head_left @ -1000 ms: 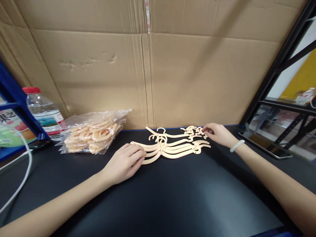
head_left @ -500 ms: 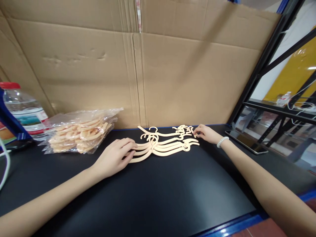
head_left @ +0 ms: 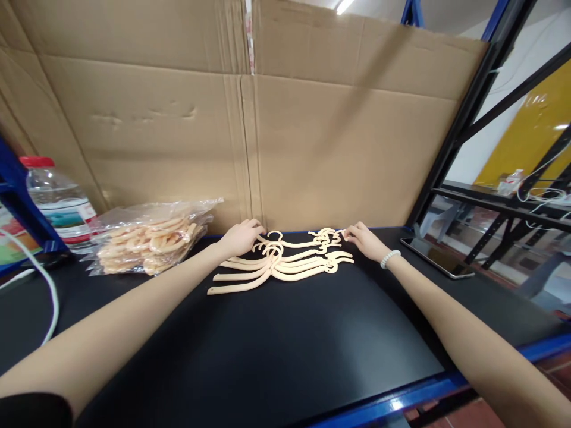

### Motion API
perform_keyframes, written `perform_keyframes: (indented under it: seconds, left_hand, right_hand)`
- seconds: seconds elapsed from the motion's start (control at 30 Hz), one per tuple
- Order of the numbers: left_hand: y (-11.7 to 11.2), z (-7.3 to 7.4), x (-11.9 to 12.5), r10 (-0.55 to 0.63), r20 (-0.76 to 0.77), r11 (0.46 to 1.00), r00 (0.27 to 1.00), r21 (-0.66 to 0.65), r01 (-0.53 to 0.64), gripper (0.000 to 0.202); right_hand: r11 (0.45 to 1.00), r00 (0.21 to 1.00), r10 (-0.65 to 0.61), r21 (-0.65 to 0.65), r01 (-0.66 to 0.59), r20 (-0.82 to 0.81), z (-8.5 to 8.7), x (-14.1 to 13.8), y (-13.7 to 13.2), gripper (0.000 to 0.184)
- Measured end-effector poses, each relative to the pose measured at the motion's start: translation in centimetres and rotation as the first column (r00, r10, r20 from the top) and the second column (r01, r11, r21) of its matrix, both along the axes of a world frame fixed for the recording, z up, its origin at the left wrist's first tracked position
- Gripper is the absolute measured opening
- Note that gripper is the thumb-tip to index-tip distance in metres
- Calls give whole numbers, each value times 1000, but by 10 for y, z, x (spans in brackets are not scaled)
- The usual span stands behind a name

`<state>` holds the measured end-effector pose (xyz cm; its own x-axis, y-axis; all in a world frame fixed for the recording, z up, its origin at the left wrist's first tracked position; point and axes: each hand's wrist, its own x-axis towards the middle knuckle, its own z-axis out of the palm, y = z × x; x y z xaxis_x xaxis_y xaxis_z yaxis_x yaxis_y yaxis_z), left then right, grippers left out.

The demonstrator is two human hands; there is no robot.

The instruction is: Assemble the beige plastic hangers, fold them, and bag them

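Several cream plastic clothes hangers (head_left: 243, 288) lie in an overlapping row on the black tabletop, hooks bunched in the middle. My left hand (head_left: 241, 239) is at the left arm of the farthest hanger (head_left: 294, 244), fingers bent and closed around its end, which they hide. Off the right ends of the hangers, my right hand (head_left: 362, 239) pinches a small cream piece between thumb and fingers; its shape is mostly hidden. Beside those fingertips lies a cluster of small curved cream pieces (head_left: 328, 234), some overlapping the hanger ends.
A clear plastic bag (head_left: 151, 238) of cream hanger parts lies on the left. Behind it stands a water bottle (head_left: 62, 205) with a red cap. A dark phone-like slab (head_left: 437, 258) rests at right. Cardboard (head_left: 357, 148) walls the back; a white cable (head_left: 49, 285) curves at left.
My left hand has moved from the near hangers' left arms up to the farthest hanger, uncovering the near ends. My right hand stays by the small pieces. The view has shifted slightly.
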<state>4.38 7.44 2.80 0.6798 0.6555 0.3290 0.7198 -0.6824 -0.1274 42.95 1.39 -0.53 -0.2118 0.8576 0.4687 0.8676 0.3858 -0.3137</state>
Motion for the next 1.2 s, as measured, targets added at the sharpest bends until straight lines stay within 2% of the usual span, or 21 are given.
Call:
perform_keyframes:
  seconds: [0.13, 0.3, 0.47, 0.57, 0.67, 0.73, 0.83, 0.93, 1.03, 1.2]
  left_hand:
    - [13, 0, 6, -2, -85, 1000, 996, -26, 0, 25]
    - [15, 5, 10, -54, -140, 999, 989, -17, 52, 25]
    - [5, 22, 9, -56, -73, 997, 996, 45, 59, 12]
    - [-12, 35, 6, -6, 37, 994, 999, 108, 2, 13]
    - [-38, 41, 2, 38, 177, 987, 983, 150, -65, 14]
    - [-58, 39, -2, 44, 268, 984, 962, 155, -89, 14]
    - [-90, 26, -10, 20, 358, 988, 934, 134, -73, 13]
    - [-115, 8, -21, -29, 401, 993, 916, 117, -19, 14]
    - [-128, -8, -30, -85, 470, 996, 879, 74, 57, 15]
    - [-126, -25, -38, -122, 483, 992, 867, 91, 89, 16]
  right_hand:
    - [986, 993, -62, 149, 77, -105, 12, 0, -4, 20]
    - [939, 955, -112, 286, 192, -274, 23, -3, -11, 22]
    - [899, 859, -129, 308, 312, -495, 29, -12, -16, 24]
    - [906, 772, -76, 279, 317, -631, 33, -21, -19, 27]
    - [941, 660, -6, 219, 258, -751, 38, -33, -22, 31]
    - [963, 579, 25, 176, 206, -815, 41, -44, -26, 33]
    - [987, 467, 53, 117, 110, -883, 45, -64, -36, 31]
    - [998, 386, 59, 50, -34, -920, 46, -86, -49, 29]
    - [985, 337, 43, -16, -171, -940, 44, -107, -62, 32]
    - [919, 217, -53, -133, -372, -975, 40, -126, -73, 43]
